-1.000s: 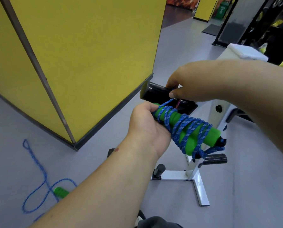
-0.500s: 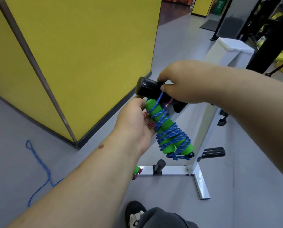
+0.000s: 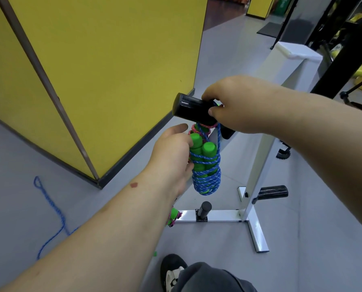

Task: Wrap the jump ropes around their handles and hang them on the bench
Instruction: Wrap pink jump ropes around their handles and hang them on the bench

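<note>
**Wrapped jump rope suspended from the bench's black roller**

The right hand reaches in from the right and closes round the near end of a black foam roller, thumb on the near side and fingers curled over the top. The roller projects leftward from the white frame of the bench. The left hand lies against the left side of the blue jump rope bundle, palm toward it and fingers relaxed; the fingertips touch the bundle's green handles, and whether they truly grip is not clear.

The bundle comprises two green foam handles standing side by side, upright, bound with many turns of blue cord. A strand of blue cord rises from the bundle to the roller just beside the right thumb, so that the bundle hangs directly beneath the roller. Pink cord of a second rope shows behind the top of the bundle, also looped at the roller.

Below, the bench's white base rests on the grey floor, bearing a short black peg and a lower black roller. A loose blue rope trails on the floor at left, before a yellow wall panel. A shoe appears at the bottom edge.
</note>
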Tool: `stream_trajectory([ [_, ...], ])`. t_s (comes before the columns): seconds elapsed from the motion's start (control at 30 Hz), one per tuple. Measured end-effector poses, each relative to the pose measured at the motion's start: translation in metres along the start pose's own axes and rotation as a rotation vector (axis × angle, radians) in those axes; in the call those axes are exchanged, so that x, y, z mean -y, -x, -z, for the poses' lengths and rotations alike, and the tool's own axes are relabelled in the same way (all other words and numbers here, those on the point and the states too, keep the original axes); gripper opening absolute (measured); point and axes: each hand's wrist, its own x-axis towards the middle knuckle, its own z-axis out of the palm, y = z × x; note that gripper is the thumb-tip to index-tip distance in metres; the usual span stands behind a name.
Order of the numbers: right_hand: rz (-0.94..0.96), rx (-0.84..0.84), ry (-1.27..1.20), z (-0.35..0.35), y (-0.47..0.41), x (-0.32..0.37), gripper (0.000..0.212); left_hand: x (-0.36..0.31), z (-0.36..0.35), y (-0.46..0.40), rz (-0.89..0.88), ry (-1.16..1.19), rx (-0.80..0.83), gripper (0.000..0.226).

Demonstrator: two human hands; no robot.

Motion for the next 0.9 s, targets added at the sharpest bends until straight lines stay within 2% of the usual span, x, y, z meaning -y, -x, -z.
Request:
stream_trajectory([
  [0.17, 0.001, -0.024, -0.016, -0.002, -0.002, 0.000, 0.036, -0.004, 0.008, -0.006, -0.100, -0.183, -0.028, 0.056],
  [0.27, 0.001, -0.027, -0.020, -0.003, -0.003, 0.000, 0.038, -0.007, 0.013, -0.008, -0.158, -0.233, -0.062, 0.052],
  [0.63, 0.003, -0.024, -0.034, -0.005, -0.003, 0.003, 0.036, -0.016, 0.023, -0.010, -0.237, -0.253, -0.121, 0.049],
  [0.9, -0.006, -0.086, -0.095, -0.019, 0.001, 0.012, 0.034, -0.029, 0.025, -0.005, -0.360, -0.280, -0.134, 0.053],
])
